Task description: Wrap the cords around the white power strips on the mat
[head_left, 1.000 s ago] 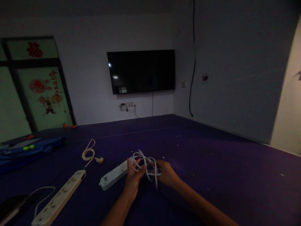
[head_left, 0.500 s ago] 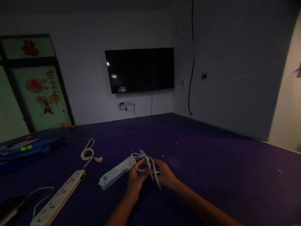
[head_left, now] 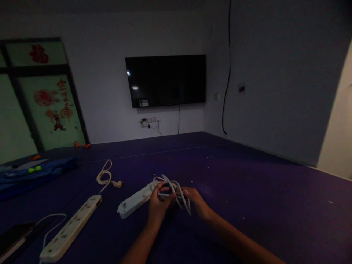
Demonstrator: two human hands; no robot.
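Note:
Both hands are closed on a looped white power cord (head_left: pixel 187 206) just above the purple surface. My left hand (head_left: pixel 159 205) wraps the left side of the coil, thumb and fingers curled round it. My right hand (head_left: pixel 194 200) pinches the coil from the right; some of its fingertips are hidden behind the loops. Beside my left hand lies a white power strip (head_left: pixel 134 202), its socket side not showing, and its far end touches the cord. Farther left, a second power strip (head_left: pixel 73 227) lies with its sockets up.
A cream cord with a plug (head_left: pixel 117 184) lies coiled beyond the second strip. At the lower left is a dark flat device (head_left: pixel 13 236) with a white cable. Blue fabric (head_left: pixel 60 168) lies at the left. A television (head_left: pixel 166 80) hangs on the far wall.
The cord loops have shifted and spread slightly to the right between my hands. My right hand has turned a little. The whole view has moved slightly.

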